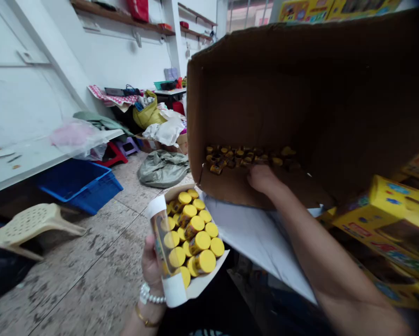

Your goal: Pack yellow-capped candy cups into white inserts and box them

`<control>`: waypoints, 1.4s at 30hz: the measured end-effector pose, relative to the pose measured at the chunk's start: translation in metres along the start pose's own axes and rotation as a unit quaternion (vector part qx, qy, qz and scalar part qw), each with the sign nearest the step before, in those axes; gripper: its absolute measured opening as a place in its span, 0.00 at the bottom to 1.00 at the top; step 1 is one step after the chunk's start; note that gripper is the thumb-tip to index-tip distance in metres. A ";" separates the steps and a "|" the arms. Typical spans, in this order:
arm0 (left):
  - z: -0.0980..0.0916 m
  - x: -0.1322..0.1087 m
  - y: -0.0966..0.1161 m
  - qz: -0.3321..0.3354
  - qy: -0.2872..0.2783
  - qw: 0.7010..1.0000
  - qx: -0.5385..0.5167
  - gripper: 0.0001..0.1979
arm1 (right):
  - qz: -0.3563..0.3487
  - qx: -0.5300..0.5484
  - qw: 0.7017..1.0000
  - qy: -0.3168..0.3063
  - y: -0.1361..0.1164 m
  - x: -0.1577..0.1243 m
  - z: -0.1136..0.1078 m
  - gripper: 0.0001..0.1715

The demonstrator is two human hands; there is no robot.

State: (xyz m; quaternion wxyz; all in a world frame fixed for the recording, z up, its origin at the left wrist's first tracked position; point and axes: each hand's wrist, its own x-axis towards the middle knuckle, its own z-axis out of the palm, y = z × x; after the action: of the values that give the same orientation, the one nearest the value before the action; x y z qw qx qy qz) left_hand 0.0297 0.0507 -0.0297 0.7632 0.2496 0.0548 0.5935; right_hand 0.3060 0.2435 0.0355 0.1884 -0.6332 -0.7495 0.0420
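My left hand (151, 263) grips a small open carton (174, 290) from its left side, thumb along the outer wall. The carton is tilted, with a clear window and white flap edges. Inside it are several small bottles with yellow caps (199, 241), packed close together, some leaning. My right hand (261, 178) reaches into a large cardboard box (198, 116) lying on its side. Its fingers look curled beside a spread of loose yellow-capped bottles (230, 157) on the box floor. Whatever those fingers hold is hidden.
The large box lies on a white-topped table (254, 242). Yellow printed boxes (387, 219) are stacked at right. On the floor at left are a blue crate (86, 184), a cream stool (34, 221) and a grey-green sack (163, 167). A white table (37, 154) stands behind them.
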 end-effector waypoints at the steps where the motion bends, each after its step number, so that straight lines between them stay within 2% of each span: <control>1: 0.000 -0.001 0.000 0.006 0.009 1.000 0.009 0.28 | -0.027 0.024 0.999 -0.008 -0.015 -0.008 -0.007 0.14; 3: 0.001 -0.002 0.000 0.018 0.037 0.999 0.027 0.33 | -0.093 0.117 0.989 -0.020 -0.049 -0.030 -0.021 0.15; 4: 0.002 -0.003 0.001 0.022 0.059 0.997 0.035 0.36 | -0.139 0.205 0.969 -0.028 -0.066 -0.044 -0.028 0.17; 6: 0.006 -0.003 0.005 0.045 0.104 0.992 0.052 0.40 | -0.218 0.353 0.908 -0.061 -0.099 -0.073 -0.041 0.19; 8: 0.009 -0.002 0.009 0.078 0.134 0.985 0.072 0.38 | -0.290 0.387 0.872 -0.078 -0.124 -0.099 -0.049 0.16; 11: 0.008 -0.001 0.016 0.142 0.145 0.976 0.083 0.32 | -0.370 0.334 0.864 -0.065 -0.145 -0.120 -0.049 0.10; 14: -0.002 -0.001 0.021 0.174 0.118 0.976 0.057 0.27 | -0.415 0.295 0.860 -0.039 -0.148 -0.120 -0.040 0.04; 16: -0.012 -0.003 0.024 0.163 0.093 0.982 0.026 0.28 | -0.425 0.264 0.865 -0.013 -0.147 -0.116 -0.034 0.01; 19: -0.023 -0.007 0.025 0.124 0.040 0.991 -0.026 0.28 | -0.437 0.227 0.870 0.007 -0.147 -0.116 -0.025 0.03; 21: -0.028 -0.009 0.024 0.080 -0.011 0.995 -0.050 0.25 | -0.455 0.214 0.864 0.001 -0.150 -0.119 -0.021 0.08; 24: -0.027 -0.007 0.020 0.049 -0.072 0.994 -0.074 0.24 | -0.476 0.240 0.846 -0.018 -0.144 -0.113 -0.020 0.24; 26: -0.020 -0.001 0.017 0.044 -0.092 0.991 -0.086 0.25 | -0.443 0.291 0.848 -0.020 -0.128 -0.092 -0.025 0.26; 27: -0.015 0.003 0.017 0.036 -0.098 0.990 -0.091 0.24 | -0.396 0.307 0.866 -0.004 -0.116 -0.075 -0.028 0.23; 29: -0.005 0.011 0.018 0.007 -0.108 0.990 -0.092 0.23 | -0.248 0.275 0.928 0.045 -0.087 -0.035 -0.031 0.14; 30: -0.001 0.014 0.019 -0.002 -0.111 0.990 -0.091 0.23 | -0.161 0.213 0.961 0.067 -0.073 -0.013 -0.029 0.14; 31: 0.002 0.018 0.020 -0.004 -0.114 0.989 -0.089 0.23 | -0.106 0.141 0.983 0.053 -0.061 0.007 -0.025 0.14; 33: 0.005 0.024 0.023 -0.001 -0.121 0.989 -0.080 0.22 | -0.084 0.094 0.992 0.028 -0.045 0.037 -0.010 0.16; 35: 0.003 0.029 0.025 0.009 -0.118 0.990 -0.070 0.22 | -0.110 0.080 0.991 -0.006 -0.043 0.051 0.012 0.18; 39: -0.005 0.036 0.027 0.043 -0.060 0.996 -0.051 0.22 | -0.119 0.048 0.991 -0.041 -0.057 0.041 0.047 0.19; 42: -0.006 0.037 0.024 0.075 0.006 0.997 -0.018 0.22 | -0.072 0.040 0.995 -0.053 -0.057 0.029 0.052 0.23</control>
State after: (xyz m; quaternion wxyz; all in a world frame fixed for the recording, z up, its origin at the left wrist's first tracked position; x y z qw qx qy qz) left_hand 0.0173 0.0907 -0.0164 0.7203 0.2362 0.0296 0.6515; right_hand 0.2313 0.2693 0.0109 0.1761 -0.5663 -0.7999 0.0919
